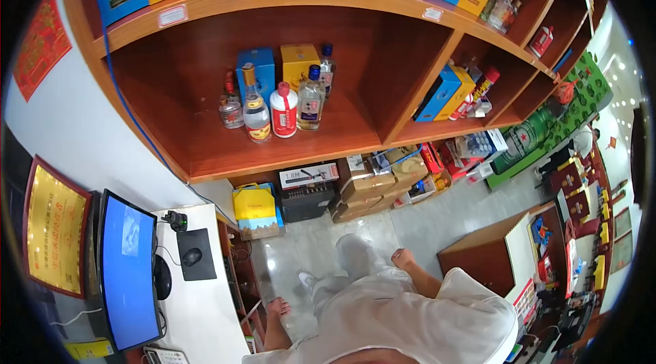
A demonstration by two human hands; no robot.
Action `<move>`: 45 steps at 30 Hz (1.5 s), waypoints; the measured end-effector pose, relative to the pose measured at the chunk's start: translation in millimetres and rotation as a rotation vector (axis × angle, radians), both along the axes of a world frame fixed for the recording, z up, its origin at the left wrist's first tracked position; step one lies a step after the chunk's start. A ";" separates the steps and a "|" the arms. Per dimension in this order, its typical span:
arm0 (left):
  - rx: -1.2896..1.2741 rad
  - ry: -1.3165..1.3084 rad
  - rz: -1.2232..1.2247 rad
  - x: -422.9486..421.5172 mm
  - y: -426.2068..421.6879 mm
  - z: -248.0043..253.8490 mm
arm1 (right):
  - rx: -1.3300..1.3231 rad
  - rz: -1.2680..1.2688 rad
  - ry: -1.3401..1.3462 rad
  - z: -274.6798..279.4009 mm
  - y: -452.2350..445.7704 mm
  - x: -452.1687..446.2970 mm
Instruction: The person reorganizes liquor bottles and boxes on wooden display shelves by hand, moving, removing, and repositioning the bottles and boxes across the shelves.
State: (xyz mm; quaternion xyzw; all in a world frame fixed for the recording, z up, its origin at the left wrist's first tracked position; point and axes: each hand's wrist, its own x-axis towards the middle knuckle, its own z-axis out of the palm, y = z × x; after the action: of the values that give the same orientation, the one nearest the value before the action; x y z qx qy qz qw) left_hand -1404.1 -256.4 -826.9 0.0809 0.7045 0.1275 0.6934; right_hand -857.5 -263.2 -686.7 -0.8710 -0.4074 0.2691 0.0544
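My left hand (278,307) hangs low beside the white desk (208,316), fingers loosely apart and nothing seen in it. Out in front of my body, over the grey floor, my right hand (403,258) has its fingers curled in, and no object shows in it. Neither hand touches the wooden shelf (294,159) ahead. In its large compartment stand a white bottle with a red label (284,111), a clear bottle with a gold cap (256,115), a clear bottle with a dark blue cap (311,101), and blue and yellow boxes behind them.
A monitor (130,272) and a mouse (192,256) are on the desk at left. Along the shelf's foot sit a yellow gift bag (254,203), a black speaker (305,201) and cardboard cartons (365,186). A brown cabinet (478,261) stands at right; another person (581,142) is farther back.
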 end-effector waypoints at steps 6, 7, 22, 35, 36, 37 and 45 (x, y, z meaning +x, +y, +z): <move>0.035 0.058 -0.065 28.1 24.6 15.3 | 0.017 -0.139 0.052 -6.8 -33.8 13.9; 0.040 0.067 -0.093 33.6 29.7 15.0 | -0.005 -0.165 0.042 -5.3 -39.5 15.3; 0.136 0.163 -0.123 130.3 61.6 57.8 | -0.387 0.062 0.073 -134.7 -148.6 117.1; 0.056 0.245 -0.730 399.7 46.4 80.7 | -0.037 -0.827 0.590 -102.1 -231.6 300.2; 0.075 0.258 -0.763 424.0 54.0 83.4 | -0.080 -0.825 0.596 -108.1 -252.0 308.3; 0.109 0.262 -0.765 448.0 63.4 89.2 | -0.123 -0.822 0.601 -115.3 -272.7 314.7; 0.164 0.247 -0.807 551.7 113.5 96.6 | -0.219 -1.049 0.571 -137.2 -347.2 341.0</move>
State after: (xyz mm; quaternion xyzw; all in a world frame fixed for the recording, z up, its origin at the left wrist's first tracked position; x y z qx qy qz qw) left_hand -852.3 -142.9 -730.3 0.4194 0.6816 -0.1091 0.5896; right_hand -516.6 -610.4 -823.9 -0.8496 0.1368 0.4698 0.1967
